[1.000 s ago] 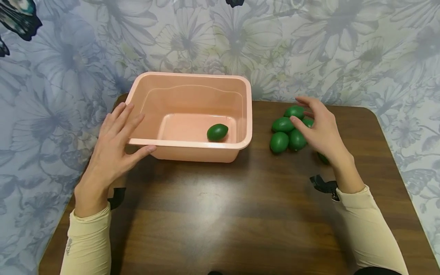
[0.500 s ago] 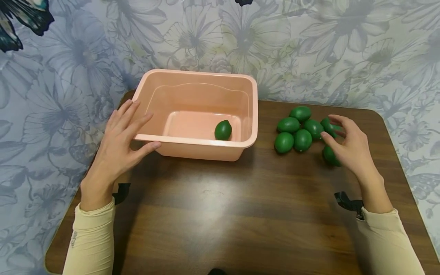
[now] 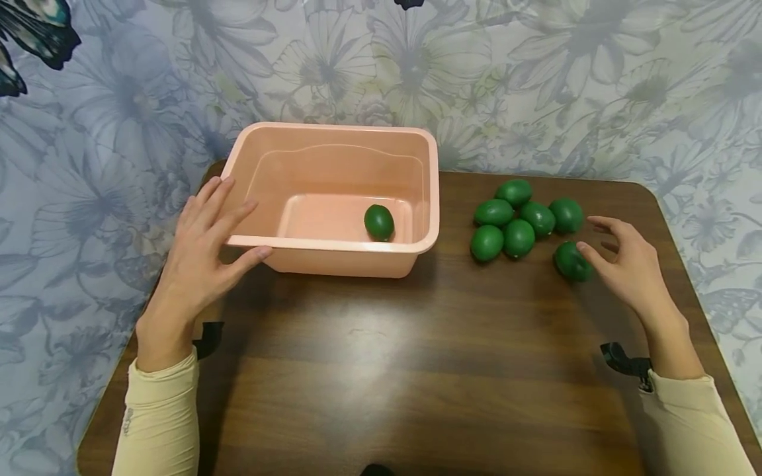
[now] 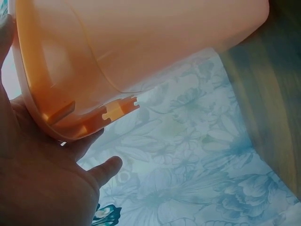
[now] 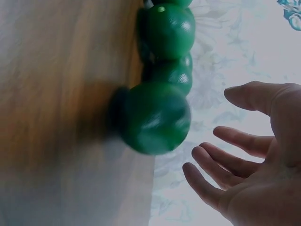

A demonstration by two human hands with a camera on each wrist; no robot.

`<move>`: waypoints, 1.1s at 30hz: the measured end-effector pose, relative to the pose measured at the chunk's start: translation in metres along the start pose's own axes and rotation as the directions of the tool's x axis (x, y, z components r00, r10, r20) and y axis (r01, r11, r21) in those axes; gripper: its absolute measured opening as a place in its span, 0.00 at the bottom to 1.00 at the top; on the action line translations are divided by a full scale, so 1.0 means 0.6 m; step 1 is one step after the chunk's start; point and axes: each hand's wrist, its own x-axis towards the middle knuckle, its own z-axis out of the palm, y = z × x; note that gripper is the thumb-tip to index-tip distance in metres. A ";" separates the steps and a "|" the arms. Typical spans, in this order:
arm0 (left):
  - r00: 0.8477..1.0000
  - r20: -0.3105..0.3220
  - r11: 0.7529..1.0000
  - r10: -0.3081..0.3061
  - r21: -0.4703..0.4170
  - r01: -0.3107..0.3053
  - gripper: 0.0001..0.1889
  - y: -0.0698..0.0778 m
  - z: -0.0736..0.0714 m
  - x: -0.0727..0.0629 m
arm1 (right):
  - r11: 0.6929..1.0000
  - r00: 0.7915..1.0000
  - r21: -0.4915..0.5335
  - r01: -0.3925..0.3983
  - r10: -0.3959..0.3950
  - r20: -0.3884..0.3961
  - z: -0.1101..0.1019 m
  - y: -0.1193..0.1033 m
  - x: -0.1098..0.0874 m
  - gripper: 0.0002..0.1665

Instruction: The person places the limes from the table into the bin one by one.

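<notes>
A peach plastic basin (image 3: 333, 259) stands at the back left of the table. One glossy green lime-like fruit (image 3: 379, 223) lies inside it. My left hand (image 3: 193, 264) rests with spread fingers at the basin's left front corner, thumb along the front; the left wrist view shows the rim (image 4: 33, 101) against that hand. Several matching green fruits (image 3: 518, 238) sit clustered to the right of the basin, with one nearer fruit (image 3: 573, 262) at their front right. Just right of that fruit hovers my right hand (image 3: 634, 271), fingers loosely bent, holding nothing; a gap shows in the right wrist view.
The brown wooden table (image 3: 381, 370) spreads in front of the basin and fruits. A flower-patterned wall (image 3: 381, 59) rises behind its back edge. Dark straps (image 3: 625, 362) sit at both wrists.
My right hand has moved right and toward me, away from over the cluster, uncovering the fruits. The fruit in the basin has turned. My left hand stays at the corner.
</notes>
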 end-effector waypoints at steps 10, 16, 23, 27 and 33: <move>0.998 0.063 0.998 0.019 0.054 -0.023 0.40 0.008 -0.013 -0.003 | 1.000 0.988 -0.029 -0.006 0.010 0.157 0.013 0.036 -0.022 0.39; 0.997 0.081 0.999 0.008 0.045 -0.012 0.39 0.007 -0.019 -0.006 | 0.998 0.986 -0.038 0.048 -0.042 0.163 0.027 0.043 -0.025 0.38; 0.997 0.072 0.999 0.000 0.032 -0.002 0.37 0.005 -0.016 -0.007 | 0.998 0.991 -0.038 0.053 -0.048 0.124 0.035 0.040 -0.023 0.37; 0.998 0.063 1.000 0.000 0.031 -0.002 0.37 0.004 -0.014 -0.011 | 0.998 0.993 -0.042 0.041 -0.036 0.108 0.037 0.038 -0.024 0.36; 0.999 0.046 1.000 0.002 0.023 -0.003 0.39 0.004 -0.011 -0.011 | 0.999 0.998 -0.034 0.010 -0.009 0.055 0.037 0.031 -0.025 0.35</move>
